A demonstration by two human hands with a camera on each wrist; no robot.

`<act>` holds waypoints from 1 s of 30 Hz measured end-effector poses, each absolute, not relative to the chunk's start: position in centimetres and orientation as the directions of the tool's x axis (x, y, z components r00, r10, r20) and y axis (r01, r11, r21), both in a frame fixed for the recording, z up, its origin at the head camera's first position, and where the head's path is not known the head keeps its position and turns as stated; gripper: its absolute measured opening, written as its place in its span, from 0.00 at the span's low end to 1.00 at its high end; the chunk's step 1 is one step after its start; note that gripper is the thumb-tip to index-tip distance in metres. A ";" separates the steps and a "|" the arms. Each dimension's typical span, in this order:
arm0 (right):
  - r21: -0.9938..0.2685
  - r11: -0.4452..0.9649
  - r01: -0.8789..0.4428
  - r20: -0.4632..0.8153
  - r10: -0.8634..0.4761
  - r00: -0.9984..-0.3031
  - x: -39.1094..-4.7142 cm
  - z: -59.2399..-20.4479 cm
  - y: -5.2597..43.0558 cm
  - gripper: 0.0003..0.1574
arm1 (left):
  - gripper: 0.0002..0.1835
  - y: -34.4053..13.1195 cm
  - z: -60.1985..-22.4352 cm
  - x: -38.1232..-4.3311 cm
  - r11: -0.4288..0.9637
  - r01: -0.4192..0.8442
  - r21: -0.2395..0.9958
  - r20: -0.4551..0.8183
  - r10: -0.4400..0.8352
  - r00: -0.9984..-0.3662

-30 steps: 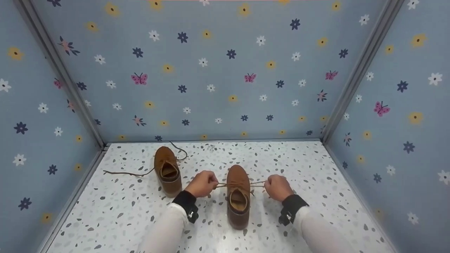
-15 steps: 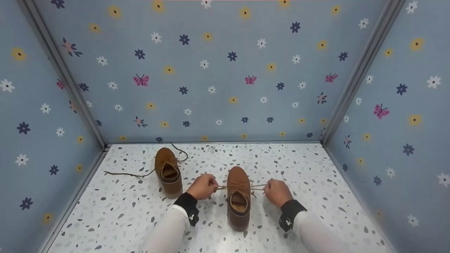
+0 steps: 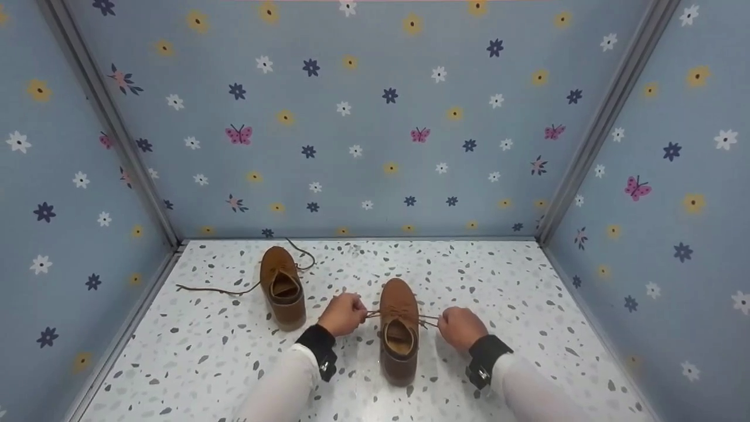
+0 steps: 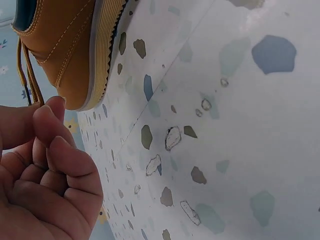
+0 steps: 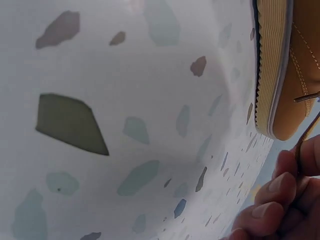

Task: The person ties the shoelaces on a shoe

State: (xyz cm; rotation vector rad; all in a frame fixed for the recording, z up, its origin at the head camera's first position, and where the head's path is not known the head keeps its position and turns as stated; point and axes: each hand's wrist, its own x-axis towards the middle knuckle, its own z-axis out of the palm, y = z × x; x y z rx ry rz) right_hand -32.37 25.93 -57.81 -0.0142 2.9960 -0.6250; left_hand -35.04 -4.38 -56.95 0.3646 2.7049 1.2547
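A brown shoe (image 3: 399, 293) stands toe-away on the speckled surface between both hands. My left hand (image 3: 343, 315) pinches a doubled strand of its shoelace (image 4: 31, 80) on the left side, thumb against fingertips. On the right side my right hand (image 3: 463, 328) holds the other part of the lace (image 5: 306, 131) with curled fingers. Short taut lengths run from the shoe's throat to each hand. A loose lace tip (image 5: 302, 98) sticks out beside the shoe in the right wrist view.
A second brown shoe (image 3: 290, 313) stands to the left, its laces undone; one lace end (image 3: 217, 289) stretches left over the white speckled floor (image 3: 222, 351). Blue flowered panels (image 3: 363, 129) rise at the back and both sides.
Both hands have drawn slightly closer to the shoe, and the lace lengths between hands and shoe have become shorter. The right hand has also come a little nearer the wearer. The second shoe stays put.
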 end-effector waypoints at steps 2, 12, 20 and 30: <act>-0.412 0.911 0.013 -0.101 -0.032 -0.994 -32.4 -57.6 25.8 0.16 | 0.06 -4.3 -57.0 -35.1 0.636 0.160 0.755 -0.020 0.265 -0.964; -0.422 0.905 -0.059 -0.042 -0.085 -0.995 -32.2 -56.7 25.7 0.21 | 0.08 -3.9 -57.1 -34.9 0.637 0.135 0.759 -0.060 0.276 -0.959; -0.400 0.911 -0.100 0.006 -0.106 -0.994 -32.2 -55.4 25.7 0.23 | 0.10 -3.9 -56.3 -34.3 0.658 0.167 0.734 -0.053 0.301 -0.952; -0.436 0.883 -0.172 0.100 -0.143 -0.985 -30.8 -53.9 25.1 0.15 | 0.09 -5.3 -54.8 -33.8 0.724 0.215 0.656 -0.040 0.318 -0.947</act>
